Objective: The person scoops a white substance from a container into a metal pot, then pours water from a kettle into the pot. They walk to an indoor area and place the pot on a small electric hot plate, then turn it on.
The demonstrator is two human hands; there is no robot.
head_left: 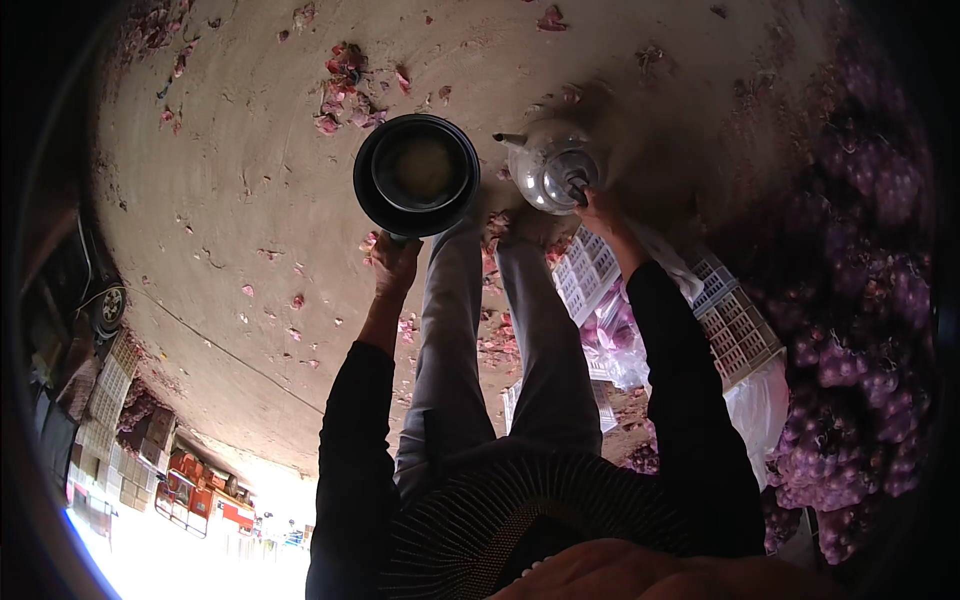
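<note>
My left hand [394,262] is closed on the near side of a round black pot [365,190], where a bit of handle shows. The pot's dark inside has a brownish patch at the bottom that I cannot make out. To its right, my right hand [600,212] grips the dark handle of a shiny metal kettle [545,170]. The kettle's spout points left toward the pot, with a small gap between them. No stream of liquid shows. Both vessels are held out in front of my legs.
Purple-red onions [850,380] in net bags are heaped along the right. Plastic crates [738,325] with clear plastic stand beside my right arm. Dry reddish skins [345,80] litter the dusty floor [240,200]. A thin cord runs across the floor at left, near stacked crates [110,385].
</note>
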